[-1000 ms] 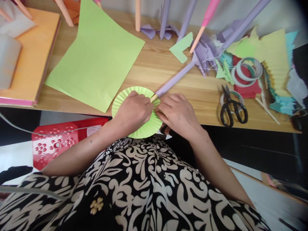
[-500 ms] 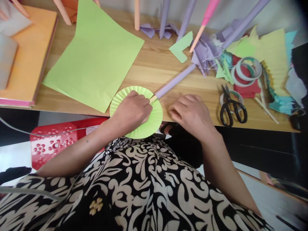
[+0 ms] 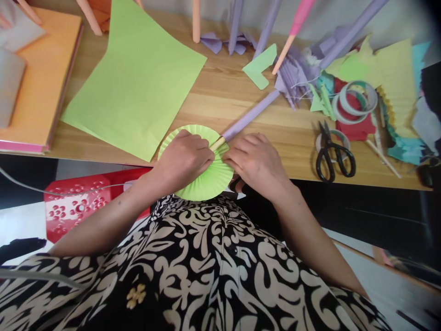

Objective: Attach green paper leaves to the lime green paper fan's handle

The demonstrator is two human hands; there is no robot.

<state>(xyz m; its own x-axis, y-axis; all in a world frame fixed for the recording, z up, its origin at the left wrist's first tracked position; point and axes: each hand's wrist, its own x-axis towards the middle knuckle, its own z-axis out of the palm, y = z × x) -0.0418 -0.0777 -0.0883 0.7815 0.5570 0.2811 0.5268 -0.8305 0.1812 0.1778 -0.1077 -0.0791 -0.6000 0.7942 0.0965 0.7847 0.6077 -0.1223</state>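
A round, pleated green paper fan [image 3: 220, 181] lies at the table's front edge, partly hanging over it. My left hand [image 3: 184, 158] is closed on the fan's middle, knuckles up, covering much of its left half. A wooden stick with a purple paper wrap [image 3: 253, 114] runs from the fan's centre toward the upper right, its bare tip beside my left fingers. My right hand [image 3: 257, 163] is at the fan's right edge with its fingertips pinched together over the pleats. What those fingertips hold, if anything, is hidden.
A large green paper sheet [image 3: 138, 87] lies left of the fan. To the right are black-handled scissors [image 3: 332, 154], tape rolls [image 3: 358, 99] and paper scraps. Several paper-wrapped sticks lean along the back. An orange paper stack [image 3: 51, 69] is at far left; a red stool [image 3: 79, 202] stands below.
My right hand has moved left from the bare table onto the fan's right edge. My left hand stays on the fan, shifted very slightly left.
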